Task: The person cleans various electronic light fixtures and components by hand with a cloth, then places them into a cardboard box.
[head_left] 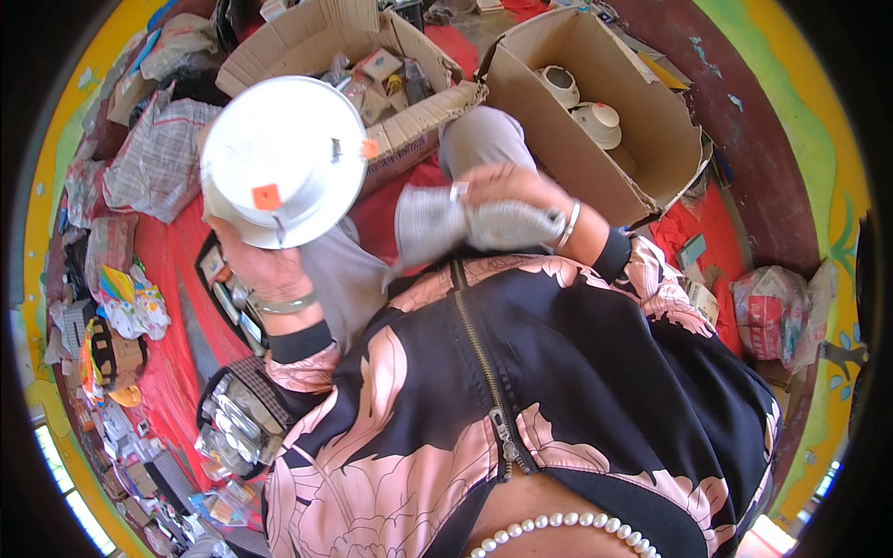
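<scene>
I judge the handling of the glossy white round piece with a wide flange and orange stickers [284, 149] to be partway: it is up in the hand and not yet set down. Small dark marks show on its white face. Two smaller-looking white round pieces [596, 126] lie in the open brown cardboard box [651, 121] at the right; whether they have been handled or are waiting, I cannot tell.

From where I sit, the flanged piece is above and in front of the left hand [260, 265], raised to the left of the knees. That hand has hold of its lower edge, but most of the fingers are hidden behind it, so I cannot tell how tightly they close. The right hand [516, 184] is closed over a bunched grey striped cloth [430, 221] near the knee. I see the cloth and the piece apart, not touching.
</scene>
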Demonstrator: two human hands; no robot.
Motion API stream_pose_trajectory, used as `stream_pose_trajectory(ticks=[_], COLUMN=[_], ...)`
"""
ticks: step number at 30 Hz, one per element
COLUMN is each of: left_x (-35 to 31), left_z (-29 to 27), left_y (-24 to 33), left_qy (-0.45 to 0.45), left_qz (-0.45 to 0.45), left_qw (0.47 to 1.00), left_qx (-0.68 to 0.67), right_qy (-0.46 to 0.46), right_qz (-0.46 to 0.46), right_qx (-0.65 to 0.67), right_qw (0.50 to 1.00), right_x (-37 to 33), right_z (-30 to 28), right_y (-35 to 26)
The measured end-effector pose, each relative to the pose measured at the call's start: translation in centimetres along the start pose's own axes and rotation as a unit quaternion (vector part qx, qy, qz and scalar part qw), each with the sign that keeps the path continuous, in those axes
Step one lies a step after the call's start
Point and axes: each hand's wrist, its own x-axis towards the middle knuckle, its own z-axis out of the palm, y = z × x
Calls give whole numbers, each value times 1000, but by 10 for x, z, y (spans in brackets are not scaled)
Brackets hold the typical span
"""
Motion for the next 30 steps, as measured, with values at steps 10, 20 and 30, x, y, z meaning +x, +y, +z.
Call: stream_pose_trajectory(ticks=[10,20,30], left_x=[-25,-24,-38], left_z=[5,-35,-1], left_y=[26,31,19], left_qy=[66,-81,-107], left_qz=[144,-13,-37], left_qw=[980,982,993], left_qx=[117,-168,-20], right_qy=[111,251,233], right_qz=[-250,-205,-467], right_qx=[24,-564,-233], right_qw=[962,760,821], right_x=[-57,-16,-3], right_z=[-4,-37,20], right_y=[-95,-100,-168])
